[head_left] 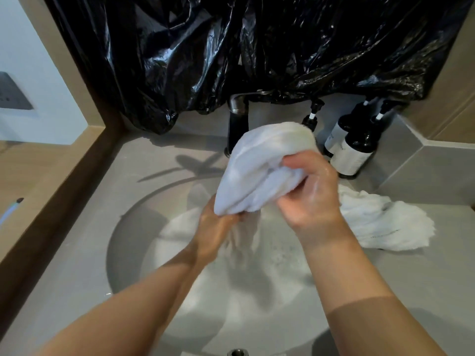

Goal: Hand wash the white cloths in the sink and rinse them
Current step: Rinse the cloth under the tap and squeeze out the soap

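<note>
Across the back of your view hangs a crumpled sheet of black plastic (282,47), its lower edge draping over the rear of the grey counter (77,240). Set into that counter is the round sink (123,235), which holds cloudy, sudsy water (257,304). You hold one white cloth (262,165) bunched up above the basin, in front of the faucet and clear of the water. A pale blurred streak hangs from its lower end toward the suds, and you cannot tell from here whether that is cloth or running water. A second white cloth (385,222) lies crumpled on the counter, just beside the basin's right rim. Your right hand (313,194) is wet and shiny, its grip closed over the right side of the held cloth with the thumb and fingers curled into the folds. Your left hand (218,227) sits lower and partly under the bundle, its grip clamped on the cloth's bottom end. The dark metal faucet (237,119) stands behind the basin, half hidden by the cloth. To its right, near the back corner of the counter, stand dark pump bottles (352,150) with pale labels, close together. A small metal fitting (237,352) shows at the near edge of the sink.
</note>
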`<state>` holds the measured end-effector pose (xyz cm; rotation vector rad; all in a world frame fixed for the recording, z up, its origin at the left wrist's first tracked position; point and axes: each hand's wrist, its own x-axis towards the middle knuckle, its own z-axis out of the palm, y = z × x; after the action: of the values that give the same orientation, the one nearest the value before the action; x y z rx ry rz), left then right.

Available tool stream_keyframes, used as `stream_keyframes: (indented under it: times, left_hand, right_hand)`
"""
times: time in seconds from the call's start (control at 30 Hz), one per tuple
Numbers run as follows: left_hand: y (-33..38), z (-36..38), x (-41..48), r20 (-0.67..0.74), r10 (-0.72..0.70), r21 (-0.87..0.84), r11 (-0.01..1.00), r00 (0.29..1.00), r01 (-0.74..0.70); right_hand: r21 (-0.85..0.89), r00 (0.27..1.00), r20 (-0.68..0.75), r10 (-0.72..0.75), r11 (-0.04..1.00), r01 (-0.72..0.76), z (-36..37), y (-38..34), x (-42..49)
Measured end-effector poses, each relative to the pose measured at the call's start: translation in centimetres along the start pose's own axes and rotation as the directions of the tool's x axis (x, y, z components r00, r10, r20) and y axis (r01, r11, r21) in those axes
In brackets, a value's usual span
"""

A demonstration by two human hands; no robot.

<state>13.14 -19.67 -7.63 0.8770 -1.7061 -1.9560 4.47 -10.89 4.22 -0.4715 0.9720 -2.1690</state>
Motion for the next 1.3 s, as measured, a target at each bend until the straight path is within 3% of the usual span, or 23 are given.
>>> stream_keyframes:
  times: [0.07,0.17,0.23,0.3,0.4,0.47,0.53,0.6,0.7,0.8,0.93,1.1,1.2,1.3]
  left_hand:
    - [0.9,-0.9,0.3,-0.04,-0.016,-0.138,0.99,0.999,0.01]
    - [2.5,-2.5,0.5,-0.16,0.07,-0.206,0.973,0.985,-0.103]
    - [3.8,-3.3,0.7,-0.233,0.06,-0.24,0.964,0.971,-0.118]
    - [4.7,-3.9,0.9,-0.265,0.088,-0.23,0.961,0.96,-0.151]
    - [5.8,-5.1,0.5,-0.345,0.167,-0.131,0.966,0.923,-0.224]
    - [6.1,-6.1,0.2,-0.346,0.198,-0.084,0.967,0.917,-0.24]
    - [6.1,-7.3,0.0,-0.377,0.196,-0.022,0.975,0.905,-0.22]
    - [6.3,-8.0,-0.2,-0.428,0.159,0.011,0.985,0.89,-0.171]
    - [5.9,-8.6,-0.2,-0.467,0.109,0.019,0.993,0.877,-0.114]
    - [4.6,-9.5,-0.1,-0.506,0.006,-0.009,1.0,0.863,-0.013]
    - [3.2,-9.8,-0.2,-0.516,0.005,0.027,1.0,0.857,0.01]
    - [2.5,-9.0,1.3,-0.531,-0.039,0.007,0.999,0.847,0.05]
    - [2.5,-8.4,1.7,-0.513,-0.011,0.011,1.0,0.858,0.019]
    - [2.7,-8.2,1.7,-0.483,0.032,0.058,0.998,0.875,-0.005]
  right_hand:
    - [0.036,0.999,-0.041,0.013,0.999,-0.011,-1.6,-0.9,0.0]
    - [0.064,0.979,-0.162,0.121,0.992,-0.112,-5.0,0.1,-0.1]
    - [-0.048,0.94,-0.267,0.214,0.971,-0.235,-7.5,2.1,-0.5]
    - [-0.269,0.888,-0.33,0.32,0.87,-0.414,-9.4,4.0,-1.3]
    - [-0.479,0.799,-0.474,0.371,0.652,-0.588,-11.4,6.6,-2.0]
    - [-0.66,0.809,-0.493,0.319,0.469,-0.587,-12.2,8.1,-2.1]
    - [-0.87,0.839,-0.42,0.345,0.109,-0.481,-12.8,9.8,-2.1]
    - [-0.924,0.828,-0.373,0.418,-0.253,-0.288,-12.5,11.3,-2.0]
    - [-0.875,0.784,-0.359,0.506,-0.476,-0.093,-11.9,13.6,-1.5]
    - [-0.837,0.699,-0.368,0.613,-0.546,0.038,-11.8,15.3,-0.8]
    - [-0.803,0.694,-0.306,0.651,-0.568,0.179,-11.3,16.2,0.2]
    - [-0.782,0.663,-0.394,0.636,-0.611,0.121,-11.1,17.4,1.4]
    - [-0.72,0.595,-0.454,0.663,-0.666,0.193,-11.3,18.3,1.6]
    - [-0.79,0.577,-0.445,0.685,-0.604,0.107,-12.0,18.8,2.4]
